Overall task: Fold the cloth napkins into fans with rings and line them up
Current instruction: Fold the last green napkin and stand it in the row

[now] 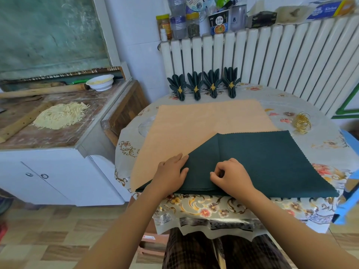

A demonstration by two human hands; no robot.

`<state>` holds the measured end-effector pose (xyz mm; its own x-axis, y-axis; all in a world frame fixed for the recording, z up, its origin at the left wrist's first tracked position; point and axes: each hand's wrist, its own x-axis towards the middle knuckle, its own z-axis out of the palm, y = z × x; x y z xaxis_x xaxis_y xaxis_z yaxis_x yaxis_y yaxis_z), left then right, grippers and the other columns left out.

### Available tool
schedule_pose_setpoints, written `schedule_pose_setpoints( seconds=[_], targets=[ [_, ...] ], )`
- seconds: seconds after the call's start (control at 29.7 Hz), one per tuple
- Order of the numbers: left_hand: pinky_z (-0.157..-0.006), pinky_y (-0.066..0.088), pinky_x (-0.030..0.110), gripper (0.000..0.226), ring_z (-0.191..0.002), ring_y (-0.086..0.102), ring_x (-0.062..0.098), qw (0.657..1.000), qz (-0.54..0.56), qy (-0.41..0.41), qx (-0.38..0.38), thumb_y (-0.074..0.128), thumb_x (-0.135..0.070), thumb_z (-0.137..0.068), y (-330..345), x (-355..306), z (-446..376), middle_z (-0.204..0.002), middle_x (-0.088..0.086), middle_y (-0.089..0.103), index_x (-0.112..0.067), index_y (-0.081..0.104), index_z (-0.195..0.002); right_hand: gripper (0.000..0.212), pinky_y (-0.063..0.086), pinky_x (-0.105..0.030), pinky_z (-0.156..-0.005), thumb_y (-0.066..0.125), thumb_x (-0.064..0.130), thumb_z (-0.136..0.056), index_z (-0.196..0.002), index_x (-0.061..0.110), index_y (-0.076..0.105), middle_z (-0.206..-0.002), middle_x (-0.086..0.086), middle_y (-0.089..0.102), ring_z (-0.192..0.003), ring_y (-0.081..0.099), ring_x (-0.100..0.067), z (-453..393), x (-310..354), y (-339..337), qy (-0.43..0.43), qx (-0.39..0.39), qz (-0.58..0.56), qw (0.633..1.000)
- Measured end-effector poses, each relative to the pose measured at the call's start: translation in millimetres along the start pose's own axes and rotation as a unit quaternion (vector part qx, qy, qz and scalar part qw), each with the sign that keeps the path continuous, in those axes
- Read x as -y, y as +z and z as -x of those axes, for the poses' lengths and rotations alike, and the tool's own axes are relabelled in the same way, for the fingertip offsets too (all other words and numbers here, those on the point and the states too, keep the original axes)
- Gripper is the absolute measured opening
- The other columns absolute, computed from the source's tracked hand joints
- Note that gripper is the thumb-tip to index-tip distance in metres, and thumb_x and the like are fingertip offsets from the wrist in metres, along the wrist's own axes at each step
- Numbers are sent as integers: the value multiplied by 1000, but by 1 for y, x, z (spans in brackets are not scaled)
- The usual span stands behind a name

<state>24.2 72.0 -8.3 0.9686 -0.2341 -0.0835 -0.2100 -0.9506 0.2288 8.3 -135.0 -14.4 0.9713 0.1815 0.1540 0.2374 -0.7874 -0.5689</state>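
Observation:
A dark green napkin (pixel 268 164) lies flat at the table's near edge, partly on a peach cloth (pixel 206 121). Its left side runs up in a slanted fold. My left hand (pixel 171 171) rests on that slanted edge, fingers over the cloth and thumb at its edge. My right hand (pixel 231 175) pinches the napkin near its middle, fingers curled. Several finished green fan napkins (pixel 204 84) with gold rings stand in a row at the table's far side. A pile of loose gold rings (pixel 302 123) lies at the right.
The round table has a floral cover (pixel 213 208). A white radiator (pixel 272 55) with jars and bottles on top stands behind it. A counter (pixel 58 121) with cut noodles, a rolling pin and a white bowl is at the left. A blue chair (pixel 349 171) is at the right.

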Motion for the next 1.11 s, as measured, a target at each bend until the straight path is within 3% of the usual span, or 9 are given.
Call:
schedule_pose_setpoints(
  seconds=[0.44,0.71,0.88,1.11],
  targets=[
    [-118,4,33,52,-147,4,12,1000,-6,6,-25,23,-38,-104,24,5,9,-161,-2,7,-26,13,-153,33,32,-15,-65,66,21,-81,-56,26,44,-60,9,50,-77,43,-10,12,-12,13,-29,-43,-37,998],
    [-118,11,31,51,-146,15,17,998,52,-8,-39,38,-25,-99,13,-12,-2,-160,3,15,-14,31,-148,27,33,-23,-68,68,21,-79,-59,22,49,-59,11,48,-74,44,-12,12,-13,17,-40,-69,-9,997],
    [-120,-4,34,62,-147,-9,16,999,-31,7,0,19,-47,-101,33,-19,-6,-161,0,-8,-19,-2,-154,28,38,-27,-66,70,18,-75,-59,20,47,-58,9,47,-69,44,-15,11,-13,20,-59,-95,12,994],
    [-120,-5,36,63,-147,-10,16,999,-54,9,1,16,-50,-101,35,-20,-7,-161,0,-9,-21,-3,-153,21,39,-31,-62,72,19,-67,-58,16,53,-71,2,47,-70,43,-19,10,-10,22,-62,-140,75,985]
  ],
)
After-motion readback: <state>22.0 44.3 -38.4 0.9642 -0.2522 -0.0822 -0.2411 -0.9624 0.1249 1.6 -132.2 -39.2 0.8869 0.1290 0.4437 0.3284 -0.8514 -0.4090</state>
